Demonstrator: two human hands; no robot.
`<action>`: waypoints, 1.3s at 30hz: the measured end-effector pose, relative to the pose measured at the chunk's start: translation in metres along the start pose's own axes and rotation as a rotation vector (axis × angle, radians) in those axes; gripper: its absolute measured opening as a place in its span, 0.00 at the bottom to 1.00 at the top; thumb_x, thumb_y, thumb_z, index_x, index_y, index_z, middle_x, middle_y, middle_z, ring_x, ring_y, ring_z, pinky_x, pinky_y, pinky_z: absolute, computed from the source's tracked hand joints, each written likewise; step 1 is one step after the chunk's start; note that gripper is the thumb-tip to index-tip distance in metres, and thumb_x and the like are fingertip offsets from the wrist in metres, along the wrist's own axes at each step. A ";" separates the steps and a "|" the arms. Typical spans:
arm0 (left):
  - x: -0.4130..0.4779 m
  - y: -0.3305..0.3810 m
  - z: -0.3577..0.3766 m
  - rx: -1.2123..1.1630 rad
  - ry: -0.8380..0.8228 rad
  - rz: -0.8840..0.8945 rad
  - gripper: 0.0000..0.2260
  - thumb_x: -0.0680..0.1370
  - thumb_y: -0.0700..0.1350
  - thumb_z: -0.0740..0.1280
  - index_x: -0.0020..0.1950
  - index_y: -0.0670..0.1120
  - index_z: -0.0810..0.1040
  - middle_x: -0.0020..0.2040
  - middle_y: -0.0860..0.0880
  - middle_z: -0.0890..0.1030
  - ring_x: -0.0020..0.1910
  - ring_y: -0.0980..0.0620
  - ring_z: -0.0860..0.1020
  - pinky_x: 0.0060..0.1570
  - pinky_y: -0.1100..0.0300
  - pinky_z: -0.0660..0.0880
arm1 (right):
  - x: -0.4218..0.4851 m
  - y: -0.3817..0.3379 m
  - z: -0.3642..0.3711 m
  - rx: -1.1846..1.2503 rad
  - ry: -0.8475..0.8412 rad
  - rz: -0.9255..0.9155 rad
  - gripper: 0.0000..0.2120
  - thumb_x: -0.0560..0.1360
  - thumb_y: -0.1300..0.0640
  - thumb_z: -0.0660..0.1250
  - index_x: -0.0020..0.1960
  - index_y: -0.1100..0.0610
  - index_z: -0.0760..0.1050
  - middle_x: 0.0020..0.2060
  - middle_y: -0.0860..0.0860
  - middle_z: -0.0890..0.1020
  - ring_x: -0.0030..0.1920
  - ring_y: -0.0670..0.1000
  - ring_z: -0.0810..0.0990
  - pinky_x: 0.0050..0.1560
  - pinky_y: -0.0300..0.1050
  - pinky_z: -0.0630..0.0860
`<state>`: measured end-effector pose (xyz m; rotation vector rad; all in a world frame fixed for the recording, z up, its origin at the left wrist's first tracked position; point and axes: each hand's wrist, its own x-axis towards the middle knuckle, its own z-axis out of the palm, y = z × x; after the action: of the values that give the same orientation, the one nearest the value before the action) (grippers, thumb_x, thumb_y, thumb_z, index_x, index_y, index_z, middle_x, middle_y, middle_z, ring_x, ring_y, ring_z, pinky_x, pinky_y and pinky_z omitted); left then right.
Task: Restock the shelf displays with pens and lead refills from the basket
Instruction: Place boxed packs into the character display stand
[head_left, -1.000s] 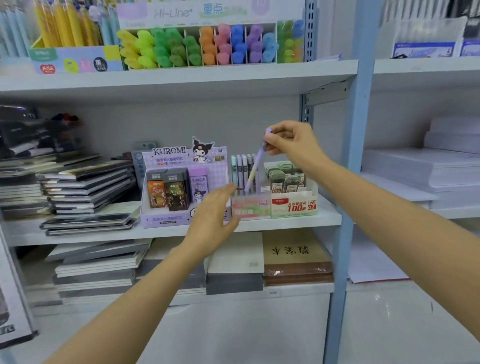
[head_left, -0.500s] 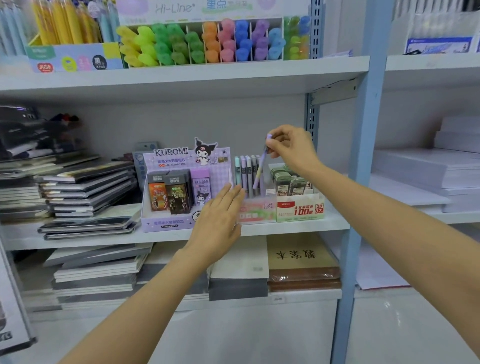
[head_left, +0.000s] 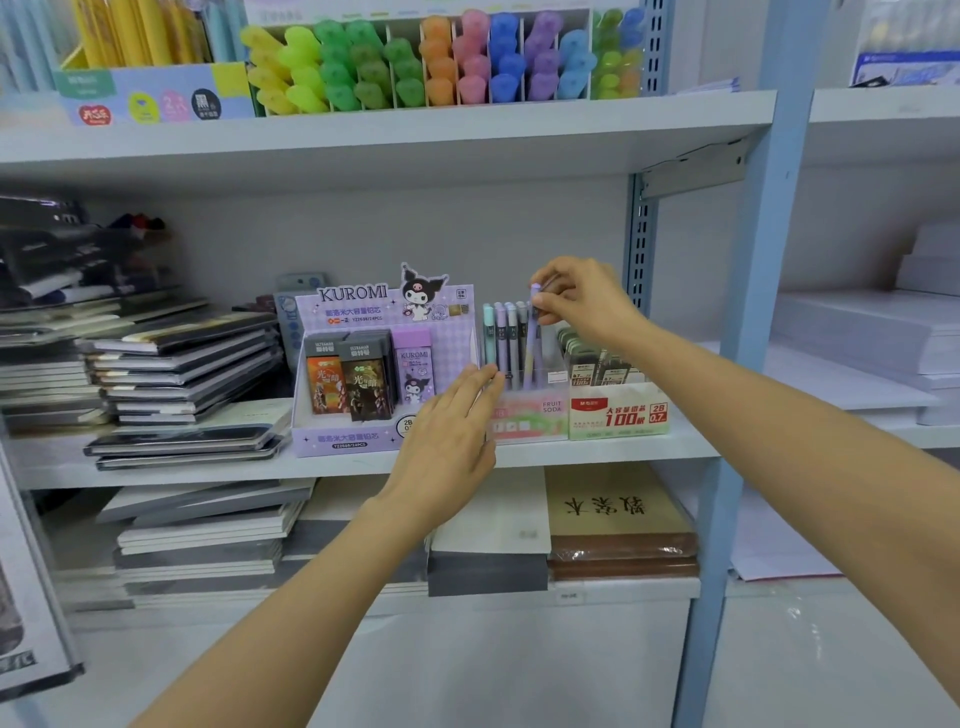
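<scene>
Right hand (head_left: 582, 301) pinches top of purple pen (head_left: 529, 358), pen standing below it in clear box (head_left: 535, 415), open room above, refill carton (head_left: 618, 413) just right, left hand (head_left: 447, 441) straight-fingered at box's left edge

Purple pen (head_left: 530, 347) tip hidden (inside box (head_left: 530, 418)).

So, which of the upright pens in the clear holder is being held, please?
The pale lilac plastic pen rising above the others; the right hand pinches its top.
</scene>
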<state>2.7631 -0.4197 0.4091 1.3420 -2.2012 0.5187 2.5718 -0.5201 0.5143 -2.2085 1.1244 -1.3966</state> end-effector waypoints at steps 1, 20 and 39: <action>0.000 0.000 0.000 0.000 0.003 0.000 0.28 0.79 0.42 0.60 0.78 0.45 0.56 0.78 0.48 0.57 0.77 0.49 0.56 0.71 0.54 0.60 | 0.001 -0.002 0.003 -0.008 0.005 -0.008 0.06 0.77 0.64 0.67 0.54 0.60 0.76 0.43 0.60 0.82 0.42 0.54 0.84 0.47 0.45 0.82; 0.000 0.001 0.001 -0.017 0.013 -0.015 0.28 0.79 0.42 0.61 0.78 0.45 0.56 0.77 0.49 0.58 0.75 0.51 0.58 0.70 0.55 0.59 | 0.012 -0.004 0.001 -0.135 -0.043 -0.019 0.04 0.77 0.64 0.67 0.46 0.58 0.72 0.41 0.55 0.82 0.38 0.51 0.85 0.43 0.42 0.82; 0.002 0.001 0.002 0.002 0.025 -0.002 0.29 0.77 0.42 0.63 0.77 0.44 0.58 0.76 0.48 0.59 0.73 0.49 0.61 0.67 0.56 0.61 | 0.014 -0.006 -0.001 -0.261 -0.134 -0.128 0.03 0.78 0.65 0.65 0.48 0.59 0.71 0.43 0.56 0.81 0.39 0.50 0.82 0.45 0.44 0.80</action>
<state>2.7606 -0.4217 0.4090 1.3312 -2.1793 0.5339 2.5769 -0.5261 0.5274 -2.5554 1.1944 -1.1833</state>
